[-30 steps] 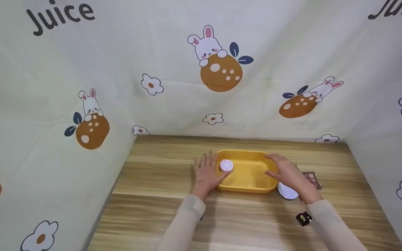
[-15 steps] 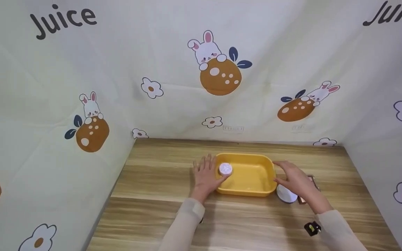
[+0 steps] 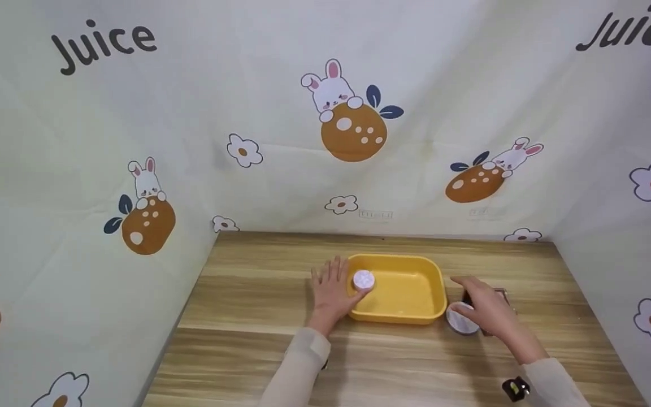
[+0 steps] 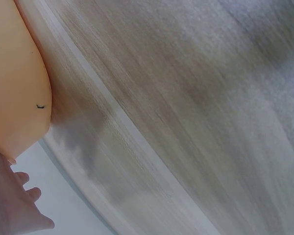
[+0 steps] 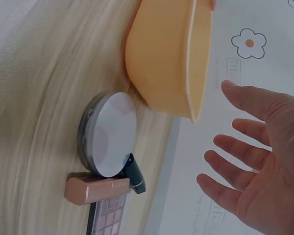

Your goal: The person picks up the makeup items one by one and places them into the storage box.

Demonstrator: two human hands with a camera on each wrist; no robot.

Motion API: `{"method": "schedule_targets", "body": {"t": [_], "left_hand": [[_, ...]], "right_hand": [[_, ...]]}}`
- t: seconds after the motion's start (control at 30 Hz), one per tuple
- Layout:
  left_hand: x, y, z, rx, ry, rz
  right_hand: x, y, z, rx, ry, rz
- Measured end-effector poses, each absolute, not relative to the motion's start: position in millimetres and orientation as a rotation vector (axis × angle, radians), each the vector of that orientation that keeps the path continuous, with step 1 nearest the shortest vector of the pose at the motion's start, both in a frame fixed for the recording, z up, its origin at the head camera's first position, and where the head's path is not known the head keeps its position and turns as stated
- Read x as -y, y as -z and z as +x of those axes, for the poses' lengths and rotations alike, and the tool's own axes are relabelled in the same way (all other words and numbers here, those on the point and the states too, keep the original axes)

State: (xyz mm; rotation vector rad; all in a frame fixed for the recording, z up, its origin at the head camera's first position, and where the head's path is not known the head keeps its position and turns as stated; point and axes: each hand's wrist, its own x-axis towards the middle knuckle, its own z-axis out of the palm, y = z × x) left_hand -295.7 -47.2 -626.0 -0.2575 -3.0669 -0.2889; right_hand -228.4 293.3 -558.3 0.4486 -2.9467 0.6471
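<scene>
A yellow rectangular tub (image 3: 399, 317) stands on the table, with a small round white patterned item (image 3: 364, 279) inside at its left end. My left hand (image 3: 330, 294) rests against the tub's left end, fingers straight and spread, thumb over the rim beside the white item. Right of the tub my right hand (image 3: 486, 308) is held in the air with relaxed, parted fingers, holding nothing. Near it lies a round compact (image 5: 112, 134) with a pale shiny lid. Beside the compact are a brownish-pink block-shaped item (image 5: 95, 191), a short dark tube (image 5: 134, 174) and an eyeshadow palette (image 5: 108, 215).
The wood-grain table (image 3: 235, 362) meets a pale printed cloth (image 3: 280, 186) at the back and both sides. A small dark device (image 3: 515, 389) sits at the right wrist.
My right hand has moved off the tub's right end, to the right and towards me, uncovering more of the compact. The left hand stays at the tub's left end.
</scene>
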Motion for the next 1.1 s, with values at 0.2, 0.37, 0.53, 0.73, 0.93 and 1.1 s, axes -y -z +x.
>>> {"method": "schedule_targets", "body": {"t": [0.2, 0.37, 0.53, 0.73, 0.93, 1.1], "left_hand": [[48, 629, -293, 3.073, 0.281, -0.258], [48, 630, -292, 3.073, 0.303, -0.263], [48, 631, -292, 3.054, 0.322, -0.263], [48, 629, -292, 3.042, 0.292, -0.265], [48, 627, -293, 3.034, 0.264, -0.265], [47, 626, -294, 3.037, 0.257, -0.269]], "right_hand": [[-298, 568, -223, 2.99, -0.659, 0.422], [-301, 576, -218, 3.017, -0.668, 0.392], [-303, 584, -215, 3.017, -0.656, 0.372], [-305, 590, -211, 2.966, -0.669, 0.39], [-307, 597, -211, 2.956, -0.667, 0.393], [-308, 601, -211, 2.976, -0.671, 0.383]]}}
